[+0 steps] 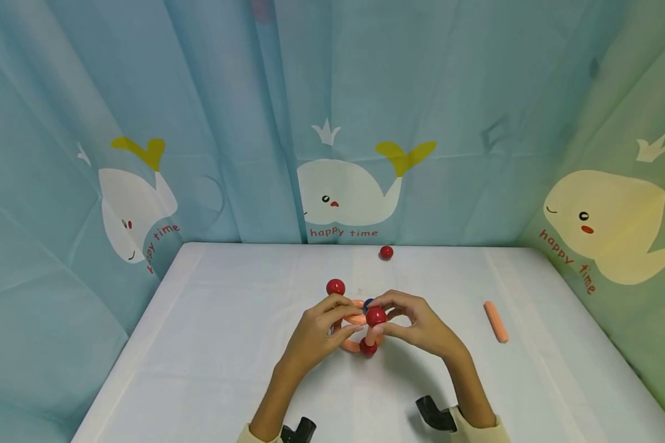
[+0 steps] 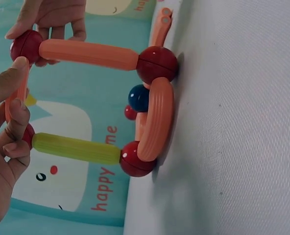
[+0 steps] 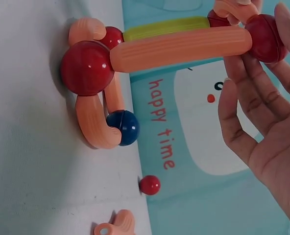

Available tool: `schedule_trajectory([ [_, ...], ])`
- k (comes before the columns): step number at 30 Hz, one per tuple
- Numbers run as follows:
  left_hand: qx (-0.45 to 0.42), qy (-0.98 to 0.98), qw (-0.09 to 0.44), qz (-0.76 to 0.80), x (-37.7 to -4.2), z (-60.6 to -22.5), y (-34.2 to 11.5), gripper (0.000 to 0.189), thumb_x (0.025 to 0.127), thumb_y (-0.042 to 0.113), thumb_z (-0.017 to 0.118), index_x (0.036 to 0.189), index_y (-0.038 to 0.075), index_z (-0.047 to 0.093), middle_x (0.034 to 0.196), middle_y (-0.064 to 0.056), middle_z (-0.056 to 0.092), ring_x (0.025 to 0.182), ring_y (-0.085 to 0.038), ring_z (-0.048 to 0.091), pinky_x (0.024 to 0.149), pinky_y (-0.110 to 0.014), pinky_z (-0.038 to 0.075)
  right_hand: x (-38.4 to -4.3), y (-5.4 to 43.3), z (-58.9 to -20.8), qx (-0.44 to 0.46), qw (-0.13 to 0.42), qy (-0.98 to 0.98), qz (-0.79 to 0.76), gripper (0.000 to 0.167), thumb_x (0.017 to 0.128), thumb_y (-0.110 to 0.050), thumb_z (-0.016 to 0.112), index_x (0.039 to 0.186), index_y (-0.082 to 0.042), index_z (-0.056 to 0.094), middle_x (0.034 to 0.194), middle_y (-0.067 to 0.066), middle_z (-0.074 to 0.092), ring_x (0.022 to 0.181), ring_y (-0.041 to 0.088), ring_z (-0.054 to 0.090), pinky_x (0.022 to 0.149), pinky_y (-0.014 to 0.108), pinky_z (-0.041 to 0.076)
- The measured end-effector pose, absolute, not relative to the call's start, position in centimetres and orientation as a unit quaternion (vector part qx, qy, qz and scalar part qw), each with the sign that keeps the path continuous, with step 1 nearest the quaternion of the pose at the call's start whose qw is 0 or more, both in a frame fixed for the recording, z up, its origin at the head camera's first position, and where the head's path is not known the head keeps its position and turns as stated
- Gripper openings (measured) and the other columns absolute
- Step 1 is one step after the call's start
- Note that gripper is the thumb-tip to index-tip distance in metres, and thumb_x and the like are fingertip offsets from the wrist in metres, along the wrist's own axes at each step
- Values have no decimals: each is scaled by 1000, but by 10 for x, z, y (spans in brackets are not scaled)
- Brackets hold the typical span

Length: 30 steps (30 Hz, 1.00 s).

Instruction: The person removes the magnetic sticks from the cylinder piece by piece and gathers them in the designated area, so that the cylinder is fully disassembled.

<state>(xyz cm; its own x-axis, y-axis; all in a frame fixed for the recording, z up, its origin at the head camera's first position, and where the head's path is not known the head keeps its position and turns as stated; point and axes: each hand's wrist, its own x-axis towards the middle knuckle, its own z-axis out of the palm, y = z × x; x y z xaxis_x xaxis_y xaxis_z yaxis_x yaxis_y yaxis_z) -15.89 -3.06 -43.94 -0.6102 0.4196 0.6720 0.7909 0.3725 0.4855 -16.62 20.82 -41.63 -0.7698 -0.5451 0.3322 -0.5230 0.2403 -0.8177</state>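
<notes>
A frame of magnetic balls and rods stands on the white table. My left hand [image 1: 321,326] pinches a curved orange rod [image 2: 21,90] at its top between thumb and fingers. Thumb and fingers of my right hand [image 1: 418,323] grip a red ball [image 3: 268,39], which caps an upright straight orange rod [image 3: 184,49]. Beyond my left hand, another red ball [image 1: 335,287] tops a yellow-green rod [image 2: 76,148]. Down at the base, curved orange rods [image 2: 157,120] join red balls [image 2: 157,65] and a blue ball [image 3: 123,127]. My left fingers partly cover the upper curved rod.
A loose red ball [image 1: 386,253] lies near the table's back edge. To the right rests a loose orange rod [image 1: 495,321]. Blue and green curtains with whale prints hang around the back and sides of the table [image 1: 227,369].
</notes>
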Motion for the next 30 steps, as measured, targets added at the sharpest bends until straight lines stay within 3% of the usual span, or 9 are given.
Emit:
schedule_trajectory([
  [9, -385, -792, 231, -414, -159, -440, -32, 21, 88, 16, 73, 107, 10, 73, 109, 1, 65, 75, -6, 56, 60, -21, 52, -166, 207, -418, -340, 0, 787, -514, 33, 85, -5, 74, 115, -15, 65, 107, 3, 69, 97, 14, 64, 82, 32, 56],
  [18, -390, -787, 231, -419, -159, -439, -31, 23, 86, 18, 74, 107, 8, 73, 109, 0, 65, 75, -10, 59, 62, -17, 51, -166, 207, -418, -344, 3, 783, -518, 32, 85, -4, 73, 115, -14, 65, 107, 4, 69, 97, 14, 64, 81, 31, 57],
  [30, -382, -789, 219, -429, -159, -439, -31, 25, 85, 19, 75, 109, 10, 74, 110, 0, 65, 78, -7, 59, 64, -23, 54, -167, 207, -419, -345, 9, 779, -524, 31, 86, -2, 71, 115, -12, 65, 108, 6, 68, 97, 14, 63, 80, 32, 57],
])
